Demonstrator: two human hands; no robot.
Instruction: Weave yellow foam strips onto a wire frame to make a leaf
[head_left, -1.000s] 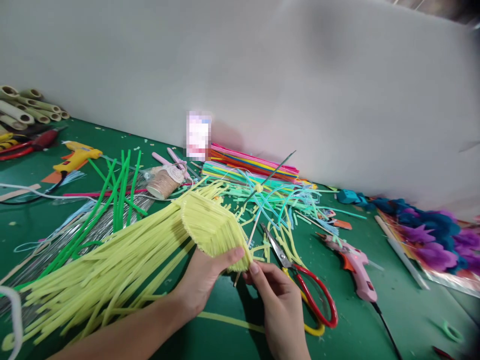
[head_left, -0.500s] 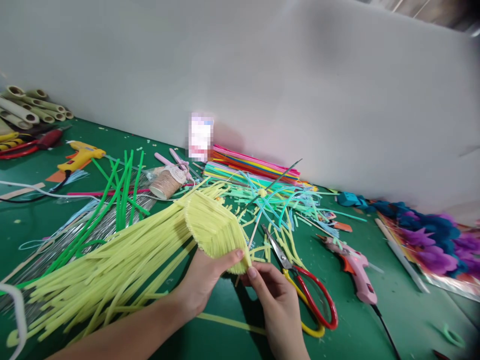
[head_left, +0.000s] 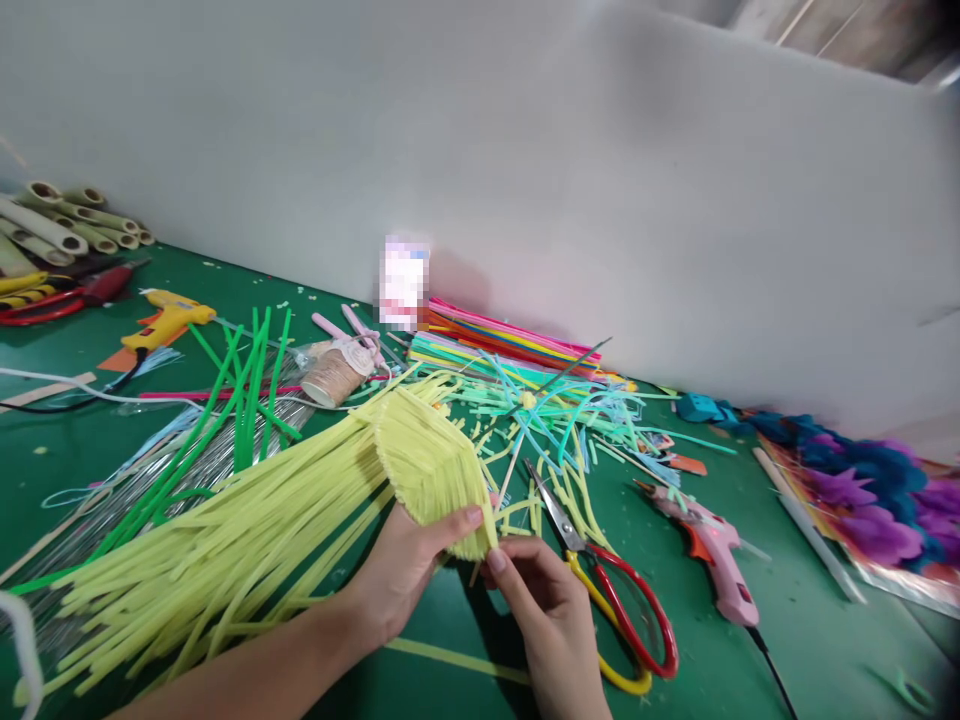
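Note:
Between my hands is a leaf-shaped piece made of yellow pipe cleaners, its strands laid side by side in a slanting pattern. My left hand is closed round its lower part, thumb on top and the other fingers hidden beneath. My right hand pinches the piece's lower right edge between thumb and forefinger. Just right of that hand lie scissors with red and yellow handles, blades slightly apart. A big bundle of loose yellow pipe cleaners spreads to the left, behind my left forearm.
A pink glue gun lies at right, a yellow glue gun at left. Green pipe cleaners, a twine spool and cut turquoise pieces crowd the middle. Purple and blue fluffy flowers lie far right; bamboo tubes are stacked far left.
The view has tilted slightly, so the tabletop sits a little lower in the picture. My right hand has shifted slightly left along with the piece's edge; both hands keep their hold.

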